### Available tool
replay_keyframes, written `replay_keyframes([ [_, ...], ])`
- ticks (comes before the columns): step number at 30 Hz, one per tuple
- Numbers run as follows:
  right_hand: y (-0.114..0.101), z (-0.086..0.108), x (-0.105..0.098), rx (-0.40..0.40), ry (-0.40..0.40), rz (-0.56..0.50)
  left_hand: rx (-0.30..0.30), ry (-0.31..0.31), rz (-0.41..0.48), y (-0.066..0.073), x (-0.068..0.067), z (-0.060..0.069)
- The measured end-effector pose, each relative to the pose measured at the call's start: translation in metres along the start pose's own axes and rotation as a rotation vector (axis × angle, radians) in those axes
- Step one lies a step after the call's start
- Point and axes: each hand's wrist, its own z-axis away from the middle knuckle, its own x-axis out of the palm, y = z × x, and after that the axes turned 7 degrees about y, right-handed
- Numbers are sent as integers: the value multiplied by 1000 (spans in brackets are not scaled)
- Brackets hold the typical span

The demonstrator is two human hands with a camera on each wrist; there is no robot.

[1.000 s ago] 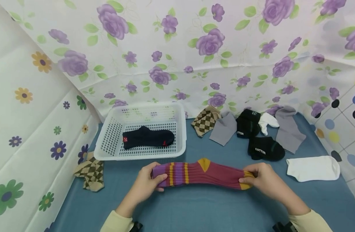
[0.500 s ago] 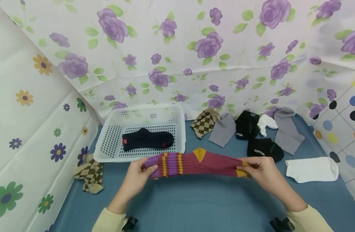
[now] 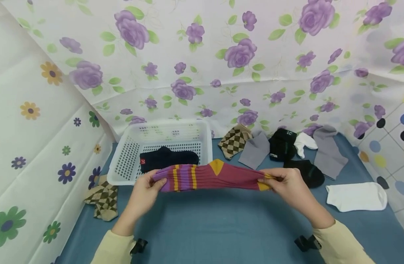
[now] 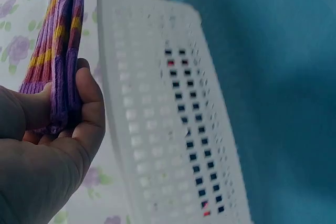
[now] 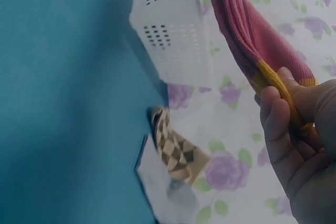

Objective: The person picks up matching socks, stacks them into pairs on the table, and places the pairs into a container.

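Observation:
Stretched between both hands is a maroon sock with a yellow heel and toe and purple-and-yellow stripes at the cuff. My left hand pinches its purple cuff, thumb on top; the left wrist view shows the ribbed cuff between thumb and fingers. My right hand pinches the yellow toe, which the right wrist view shows folded between thumb and fingers. The sock is held above the table, in front of a white plastic basket. Inside the basket lies a dark navy sock, partly hidden by the held one.
Along the back right lie a checkered sock, grey socks, black socks and a small white sock. A white sock lies at the right, another checkered sock at the left. Floral sheets hang around the blue table.
Both hands have lifted the maroon sock off the table and carried it up and left. It now overlaps the basket's front edge in the head view.

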Motion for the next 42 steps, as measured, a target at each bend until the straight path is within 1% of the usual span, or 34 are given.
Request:
replay_keyframes([
  [4,-11,-13,11,-40,-11,-33,41,44,-57,0,-17,-10],
  [7,-21,-26,19,-88,-19,-47,80,100,-121,0,-32,-19],
  [11,-38,-49,33,-154,-11,-34,115,184,-205,-3,-50,-35],
  [15,-55,-74,52,-206,14,11,107,261,-251,-7,-68,-53],
  [17,-63,-86,62,-216,8,27,93,289,-271,-9,-76,-62],
  [19,-69,-98,73,-213,-16,33,75,302,-306,-12,-82,-71],
  [23,-77,-119,94,-207,-71,50,21,296,-378,-19,-90,-85],
  [29,-82,-141,118,-176,-118,90,-59,259,-444,-29,-93,-101],
  [34,-84,-150,134,-141,-168,119,-81,207,-480,-38,-92,-110],
  [37,-85,-152,142,-130,-185,133,-89,200,-484,-42,-92,-112],
  [42,-85,-154,152,-191,-178,214,-120,180,-509,-49,-94,-114],
])
